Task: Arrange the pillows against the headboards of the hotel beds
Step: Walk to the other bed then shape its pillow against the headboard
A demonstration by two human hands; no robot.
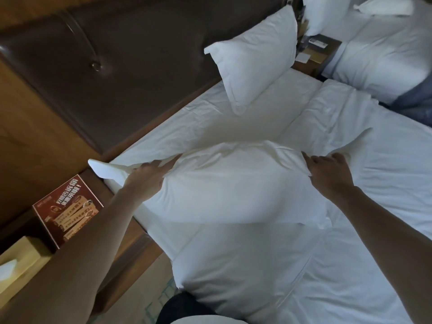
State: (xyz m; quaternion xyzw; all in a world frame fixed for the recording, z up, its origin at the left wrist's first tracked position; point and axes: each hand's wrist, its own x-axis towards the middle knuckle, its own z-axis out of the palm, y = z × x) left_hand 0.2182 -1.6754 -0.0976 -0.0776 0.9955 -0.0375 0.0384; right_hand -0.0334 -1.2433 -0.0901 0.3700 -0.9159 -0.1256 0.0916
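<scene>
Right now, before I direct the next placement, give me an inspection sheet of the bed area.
Surface: near bed, white sheet, wrinkled.
Job's things: one pillow propped upright against the brown headboard; a second pillow lying flat on the bed, away from the headboard.
Clutter: printed sign and tissue box on the left side table.
Grippers: left hand and right hand each grip an end of the flat pillow.
Cables: nothing seen.
Surroundings: second bed beyond a nightstand holding small items.

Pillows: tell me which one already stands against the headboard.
The far pillow, leaning upright on the dark headboard. The near pillow lies flat on the bed, gripped by the left hand and right hand.
</scene>
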